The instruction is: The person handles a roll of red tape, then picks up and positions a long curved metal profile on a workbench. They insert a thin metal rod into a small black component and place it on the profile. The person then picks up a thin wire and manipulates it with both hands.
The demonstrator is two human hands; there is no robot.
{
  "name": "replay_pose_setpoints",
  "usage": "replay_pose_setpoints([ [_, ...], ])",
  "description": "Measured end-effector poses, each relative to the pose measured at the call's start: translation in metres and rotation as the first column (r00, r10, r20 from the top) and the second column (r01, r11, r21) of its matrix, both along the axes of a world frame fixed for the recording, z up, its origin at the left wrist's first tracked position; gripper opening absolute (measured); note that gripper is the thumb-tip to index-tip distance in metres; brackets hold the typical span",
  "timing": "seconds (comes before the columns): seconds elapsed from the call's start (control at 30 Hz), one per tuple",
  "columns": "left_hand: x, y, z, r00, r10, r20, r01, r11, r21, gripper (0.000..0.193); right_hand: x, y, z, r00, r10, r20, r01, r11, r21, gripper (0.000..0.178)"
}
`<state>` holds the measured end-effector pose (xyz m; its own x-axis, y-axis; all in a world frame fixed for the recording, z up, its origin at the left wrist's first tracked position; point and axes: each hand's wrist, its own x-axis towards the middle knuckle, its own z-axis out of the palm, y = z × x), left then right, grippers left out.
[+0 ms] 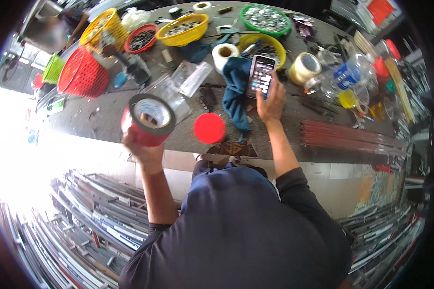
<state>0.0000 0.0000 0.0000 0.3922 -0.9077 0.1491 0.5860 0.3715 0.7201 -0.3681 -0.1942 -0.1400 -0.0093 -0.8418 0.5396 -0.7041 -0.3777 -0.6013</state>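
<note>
Person's dark shirt up close. Left hand wrapped around red can, raised off bench; right hand holds phone. Looks mid-check; next needs can set down steadily.

Left hand: raised, gripping 1 red cylindrical tin with black rim above the grey workbench. Right hand: on 1 black smartphone with lit screen, beside the crumpled blue cloth. Nearby: 1 round red plastic lid, 1 red plastic basket, 1 white tape roll.
</note>
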Motion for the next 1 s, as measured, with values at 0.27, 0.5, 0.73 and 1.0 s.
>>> replay_pose_setpoints([
  [0.27,-0.023,0.007,0.007,0.855,0.231,0.465,-0.285,0.957,0.05,0.108,0.011,0.035,0.044,0.922,0.057,0.383,0.023,0.979,-0.201,0.04],
  [0.5,-0.024,-0.007,0.059,0.572,0.386,0.724,-0.211,0.922,-0.325,0.121,0.053,0.088,0.203,0.541,0.484,0.688,-0.675,0.738,0.012,0.02],
  [0.73,-0.043,-0.009,0.105,0.239,0.529,0.814,0.017,0.836,-0.548,0.129,0.088,0.108,0.267,0.273,0.801,0.533,-0.944,0.331,-0.013,0.032],
  [1.0,-0.071,0.006,0.119,0.808,0.231,0.542,-0.152,0.97,-0.188,0.168,0.095,0.098,0.257,0.29,0.879,0.379,-0.884,0.397,-0.244,0.045],
])
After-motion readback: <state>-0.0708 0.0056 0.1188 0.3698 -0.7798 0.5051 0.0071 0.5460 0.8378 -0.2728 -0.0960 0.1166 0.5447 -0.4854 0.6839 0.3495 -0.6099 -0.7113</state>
